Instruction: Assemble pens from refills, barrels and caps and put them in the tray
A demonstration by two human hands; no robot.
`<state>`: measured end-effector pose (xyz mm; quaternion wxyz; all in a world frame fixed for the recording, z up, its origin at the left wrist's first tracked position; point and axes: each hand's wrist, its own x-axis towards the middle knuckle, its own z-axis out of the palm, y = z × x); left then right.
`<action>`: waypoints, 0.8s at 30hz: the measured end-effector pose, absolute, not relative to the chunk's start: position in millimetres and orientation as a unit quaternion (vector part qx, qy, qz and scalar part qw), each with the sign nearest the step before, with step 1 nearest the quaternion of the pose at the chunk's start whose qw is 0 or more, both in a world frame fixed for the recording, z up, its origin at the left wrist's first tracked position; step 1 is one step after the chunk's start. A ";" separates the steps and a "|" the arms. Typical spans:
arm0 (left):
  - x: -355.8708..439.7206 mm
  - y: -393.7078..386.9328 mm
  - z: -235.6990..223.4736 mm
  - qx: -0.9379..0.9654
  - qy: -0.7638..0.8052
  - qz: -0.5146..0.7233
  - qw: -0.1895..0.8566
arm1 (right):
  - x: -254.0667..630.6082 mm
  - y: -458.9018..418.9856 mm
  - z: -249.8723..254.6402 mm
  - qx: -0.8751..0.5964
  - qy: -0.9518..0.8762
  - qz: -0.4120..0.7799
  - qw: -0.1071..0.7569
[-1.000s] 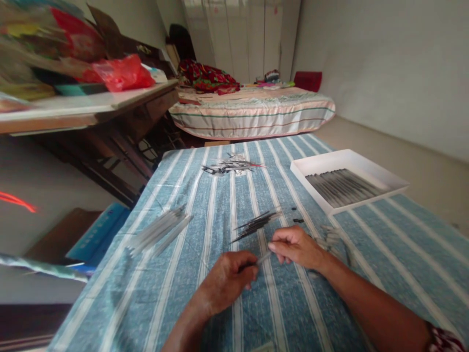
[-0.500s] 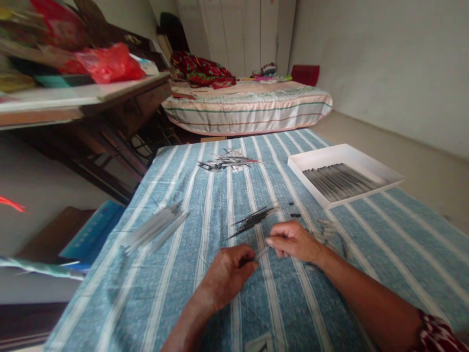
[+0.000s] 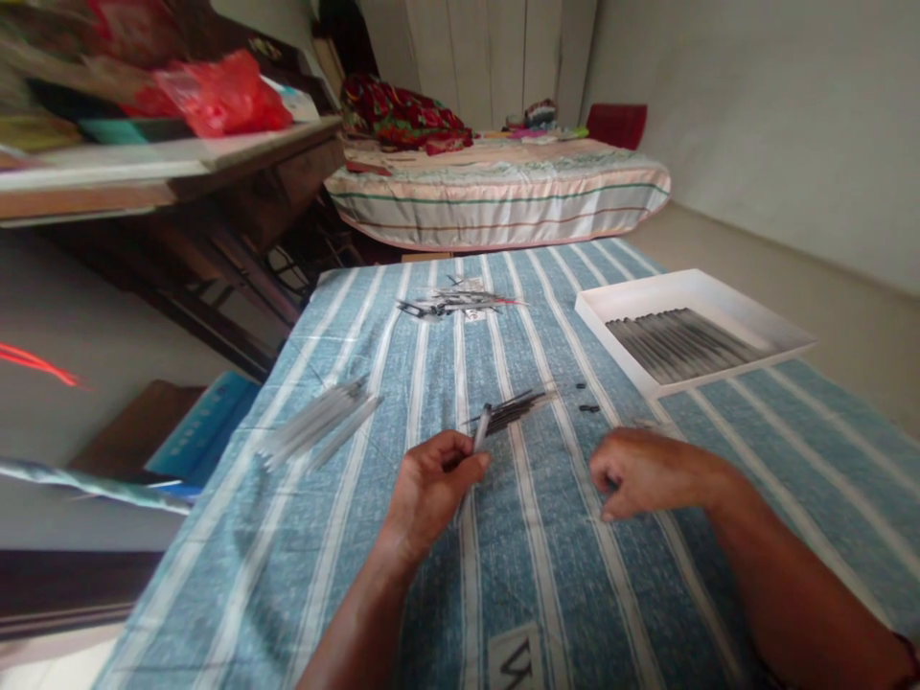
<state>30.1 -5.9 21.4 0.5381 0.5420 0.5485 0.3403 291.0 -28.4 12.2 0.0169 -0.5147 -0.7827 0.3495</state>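
My left hand [image 3: 435, 484] is closed on a slim, translucent pen barrel [image 3: 480, 431] with a dark upper end, held tilted upward between thumb and fingers. To the right, my right hand [image 3: 651, 470] hovers over or rests on the cloth with curled fingers; whatever is in them is hidden. Just beyond my left hand lies a bunch of thin black sticks like pen refills [image 3: 517, 410]. A few small black pieces [image 3: 589, 409] lie beyond my right hand. Several clear grey tubes [image 3: 323, 417] are grouped on the left. Pale small parts [image 3: 651, 425] show partly behind my right hand.
A shallow white box [image 3: 754, 302] at the right holds a row of dark-topped pens [image 3: 676, 347]. Toward the far edge sits a loose pile of black and clear parts [image 3: 452, 303]. A striped blue cloth [image 3: 345, 575] covers the table. Beyond stands a bed [image 3: 503, 201].
My hands have come apart: the right moved right toward the pale parts, fingers curling. My left hand keeps the barrel, now tilted up and slightly left. The camera view shifted a little.
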 end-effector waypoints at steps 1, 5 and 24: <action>30.1 -6.0 20.5 0.532 0.550 0.347 0.542 | 285.9 -30.7 12.6 -0.524 -0.790 0.317 -0.011; 29.3 -6.1 19.3 0.488 0.543 0.386 0.564 | 272.6 -35.5 13.4 -0.540 -0.796 0.262 -0.080; 31.0 -9.8 18.9 0.345 0.414 0.498 0.679 | 243.4 -36.5 -5.3 -0.347 -0.512 0.665 0.418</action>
